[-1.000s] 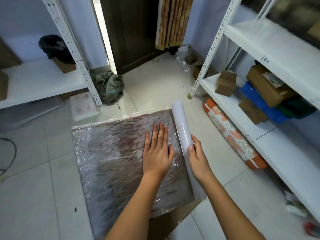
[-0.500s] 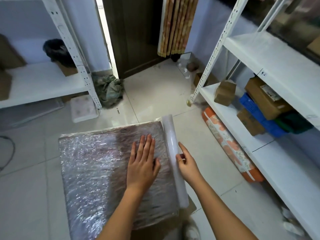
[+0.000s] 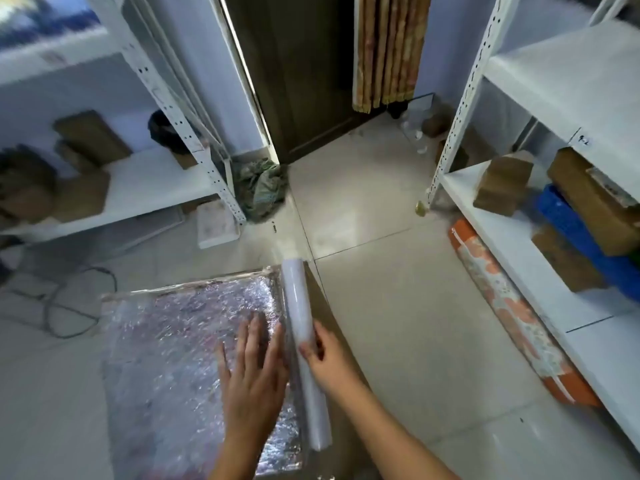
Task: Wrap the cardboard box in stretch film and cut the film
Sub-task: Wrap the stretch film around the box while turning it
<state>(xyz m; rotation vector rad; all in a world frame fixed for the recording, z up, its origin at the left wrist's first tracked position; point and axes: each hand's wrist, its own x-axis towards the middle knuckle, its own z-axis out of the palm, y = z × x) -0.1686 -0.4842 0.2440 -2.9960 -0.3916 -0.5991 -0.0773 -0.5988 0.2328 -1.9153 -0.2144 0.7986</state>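
Wrapping well advanced: cardboard box (image 3: pixel 180 362), at 7 o'clock on floor, top already filmed. Left hand (image 3: pixel 254 382) flat on it; right hand (image 3: pixel 329 358) grasps film roll (image 3: pixel 304 351) along 3 o'clock edge. Cutting remains.

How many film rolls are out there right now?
1: the stretch film roll lies along the wrapped cardboard box's right edge, held by the right hand. Others may be off-frame.
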